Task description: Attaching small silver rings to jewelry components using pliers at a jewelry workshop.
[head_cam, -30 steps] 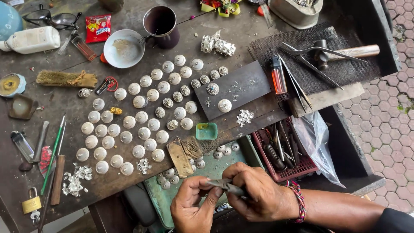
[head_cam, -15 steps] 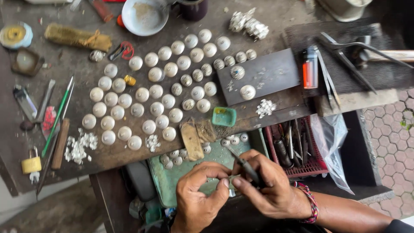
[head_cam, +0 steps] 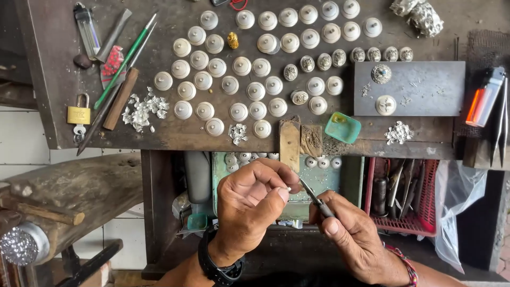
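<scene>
Left hand (head_cam: 252,199) pinches a tiny silver piece (head_cam: 288,188) below my workbench (head_cam: 159,135); right hand (head_cam: 353,234) clamps tweezers (head_cam: 314,197), tips at that piece

hands (head_cam: 255,204) parted, tweezers (head_cam: 313,196) tip now at left fingertips

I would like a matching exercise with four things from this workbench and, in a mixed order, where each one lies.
Things:
1. brass padlock
2. small green tray
3. orange lighter
4. red basket

Places:
A. under the bench top, at the right
B. left end of the bench
C. right end of the bench
D. front edge of the bench, beside the dark slab

Pairs: 1-B, 2-D, 3-C, 4-A
</scene>
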